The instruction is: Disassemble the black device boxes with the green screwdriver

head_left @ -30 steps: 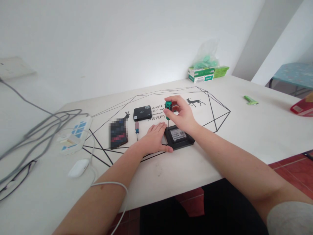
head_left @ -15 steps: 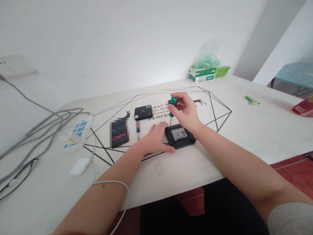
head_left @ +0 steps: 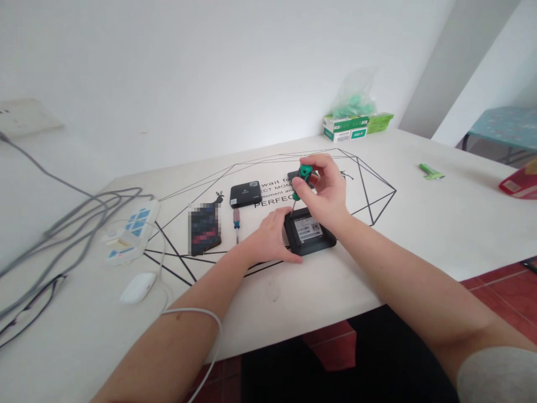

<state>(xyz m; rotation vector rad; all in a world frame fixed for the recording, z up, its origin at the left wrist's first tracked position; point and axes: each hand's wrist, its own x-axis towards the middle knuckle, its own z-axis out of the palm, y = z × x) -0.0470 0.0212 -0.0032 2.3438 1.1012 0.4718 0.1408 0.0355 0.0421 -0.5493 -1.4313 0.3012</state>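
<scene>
On the white table, in front of the person, lies a black case, labelled side up. Spread rather than clenched, the left hand steadies the case's left edge; the right hand grasps a green screwdriver, whose tilted shaft reaches the case's far left corner. Whether it is seated is hard to tell. Pressing at that slant could make it skid out and jab the left hand close beside.

Screwdriver in the right hand is showing smooth green plastic and a metal shaft, black box by the left hand is looking like matt plastic with a paper label, tabletop beneath both hands is looking smooth
</scene>
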